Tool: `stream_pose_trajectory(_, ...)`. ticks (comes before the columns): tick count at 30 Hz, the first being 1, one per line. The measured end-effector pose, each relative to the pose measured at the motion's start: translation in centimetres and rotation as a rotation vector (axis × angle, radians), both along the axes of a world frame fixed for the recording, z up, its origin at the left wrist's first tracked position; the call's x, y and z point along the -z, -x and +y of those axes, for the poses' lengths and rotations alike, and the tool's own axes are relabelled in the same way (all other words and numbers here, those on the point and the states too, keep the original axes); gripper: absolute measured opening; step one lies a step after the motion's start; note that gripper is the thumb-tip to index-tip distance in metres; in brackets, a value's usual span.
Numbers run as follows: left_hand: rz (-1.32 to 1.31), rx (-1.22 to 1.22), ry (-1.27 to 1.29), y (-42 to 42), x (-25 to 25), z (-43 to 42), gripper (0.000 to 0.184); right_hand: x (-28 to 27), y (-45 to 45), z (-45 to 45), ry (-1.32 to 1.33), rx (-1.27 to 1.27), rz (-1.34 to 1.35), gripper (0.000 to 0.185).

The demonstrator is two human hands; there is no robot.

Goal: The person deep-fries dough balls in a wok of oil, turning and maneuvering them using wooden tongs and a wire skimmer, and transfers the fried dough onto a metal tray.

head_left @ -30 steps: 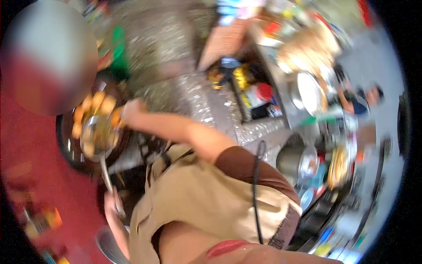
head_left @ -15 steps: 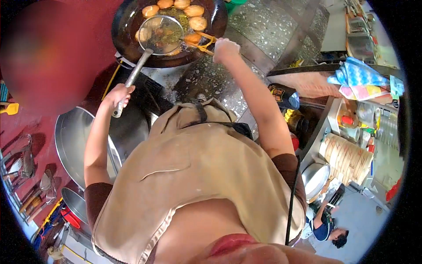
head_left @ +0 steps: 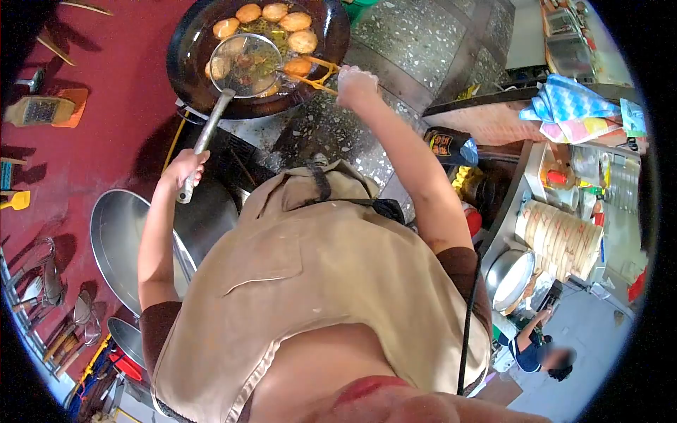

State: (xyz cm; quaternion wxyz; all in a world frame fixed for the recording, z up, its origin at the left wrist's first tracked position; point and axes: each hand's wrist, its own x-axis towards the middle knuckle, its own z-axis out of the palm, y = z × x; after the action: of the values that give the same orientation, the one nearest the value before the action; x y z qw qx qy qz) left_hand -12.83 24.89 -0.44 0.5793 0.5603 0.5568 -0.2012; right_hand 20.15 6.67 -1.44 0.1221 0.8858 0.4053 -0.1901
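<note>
A dark wok (head_left: 187, 53) holds oil and several golden-brown fried pieces (head_left: 302, 41) along its far and right sides. My left hand (head_left: 185, 169) is wrapped round the metal handle of a round mesh strainer (head_left: 247, 65), whose basket lies over the middle of the wok. Yellow tongs (head_left: 321, 74) reach in over the wok's right edge, with their tips near a fried piece. My right hand (head_left: 356, 86), in a clear glove, is closed round the other end of the tongs.
Large metal pans (head_left: 113, 233) stand to the left, below hanging strainers and ladles (head_left: 81, 310). On the right are a blue checked cloth (head_left: 568, 102), stacked round wooden lids (head_left: 560, 236) and a metal bowl (head_left: 509, 280). A person (head_left: 529, 349) is at the lower right.
The view has swung round and steadied since the first frame. Over the last half second the wok and both hands shift slightly left in view; both tools stay held.
</note>
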Motion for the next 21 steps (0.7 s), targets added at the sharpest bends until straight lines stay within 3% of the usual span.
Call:
stream_pose_trajectory(3,0.016,0.005,-0.011,-0.1,-0.1,-0.1,0.023,0.2,0.1,0.0,-0.017,0.000,-0.017,0.064)
stream_pose_trajectory(5,0.007,-0.003,-0.022,-0.2,-0.5,-0.3,0.024,-0.1,0.4,-0.2,-0.045,-0.004,-0.058,0.053)
stream_pose_trajectory(12,0.014,0.007,-0.024,-0.1,-0.5,-0.4,0.025,-0.1,0.3,-0.3,-0.006,-0.012,-0.031,0.063)
stream_pose_trajectory(21,0.014,0.034,0.004,0.2,0.0,-0.1,0.025,-0.7,0.5,-0.4,0.001,-0.002,-0.017,0.060)
